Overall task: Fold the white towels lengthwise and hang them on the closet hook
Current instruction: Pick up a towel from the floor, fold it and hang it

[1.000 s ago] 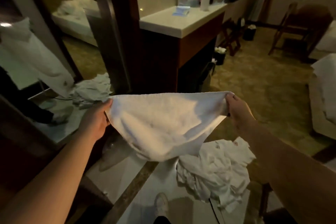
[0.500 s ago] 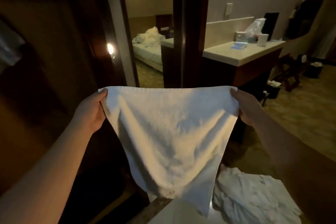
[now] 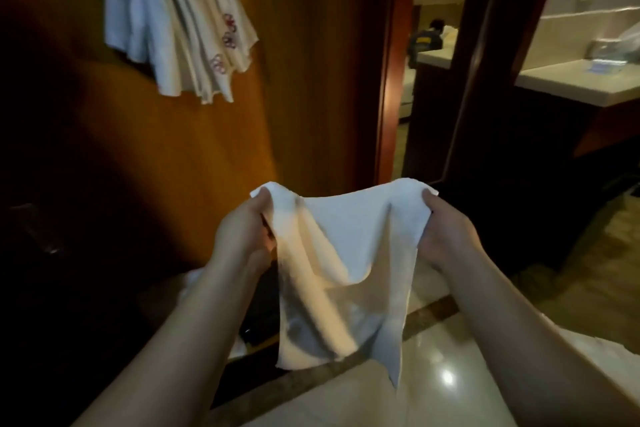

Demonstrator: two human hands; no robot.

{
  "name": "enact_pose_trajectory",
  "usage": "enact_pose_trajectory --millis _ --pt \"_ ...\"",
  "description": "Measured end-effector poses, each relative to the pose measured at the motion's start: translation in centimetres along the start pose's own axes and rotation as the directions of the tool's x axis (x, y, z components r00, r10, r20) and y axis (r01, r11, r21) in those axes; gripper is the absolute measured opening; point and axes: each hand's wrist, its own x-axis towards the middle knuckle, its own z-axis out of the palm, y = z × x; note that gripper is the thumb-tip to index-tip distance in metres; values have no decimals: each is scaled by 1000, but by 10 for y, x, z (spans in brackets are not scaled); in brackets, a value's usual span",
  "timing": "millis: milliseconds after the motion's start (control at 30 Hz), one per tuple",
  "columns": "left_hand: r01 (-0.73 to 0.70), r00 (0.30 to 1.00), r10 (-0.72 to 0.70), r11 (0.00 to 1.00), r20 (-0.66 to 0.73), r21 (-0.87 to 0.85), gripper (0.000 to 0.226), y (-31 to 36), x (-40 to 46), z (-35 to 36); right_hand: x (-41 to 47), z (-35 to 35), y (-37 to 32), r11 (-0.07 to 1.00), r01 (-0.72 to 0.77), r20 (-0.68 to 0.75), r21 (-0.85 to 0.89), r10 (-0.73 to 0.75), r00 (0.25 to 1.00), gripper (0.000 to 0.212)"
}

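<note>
Both hands have drawn closer together since half a second ago, so the white towel (image 3: 346, 253) now sags in a loose fold between them instead of hanging stretched flat. Upper left, hung towels (image 3: 180, 28) drape against the wooden closet door (image 3: 294, 80), their top cut off by the frame, so what holds them is hidden. Left hand (image 3: 242, 236) has its fingers (image 3: 263, 199) closed around the towel's left top corner. Right hand (image 3: 446, 236) pinches the right top corner, its fingers mostly covered by cloth. Towel's lower end hangs above the glossy floor (image 3: 450, 385). Far right, a pale tabletop (image 3: 571, 80) carries blurred items too indistinct to name
</note>
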Motion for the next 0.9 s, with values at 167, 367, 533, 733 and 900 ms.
enact_pose_trajectory --millis 167,367,533,733,900 --pt "-89 995 91 992 -30 85 41 4 -37 -52 -89 95 38 986 114 55 -122 -108 993 27" --pt "-147 988 136 975 77 168 36 4 -77 -81 -161 153 67 839 395 279 -375 -304 911 35" --pt "-268 963 250 929 101 256 29 10 -100 -105 -188 177 73 801 469 420 -372 -306 855 34" --pt "-302 935 243 926 257 224 39 15 -112 -129 -204 184 78 757 549 584 -353 -280 762 22" --pt "-326 919 271 931 288 164 55 16 -115 -139 -205 179 78 741 584 640 -332 -279 716 54"
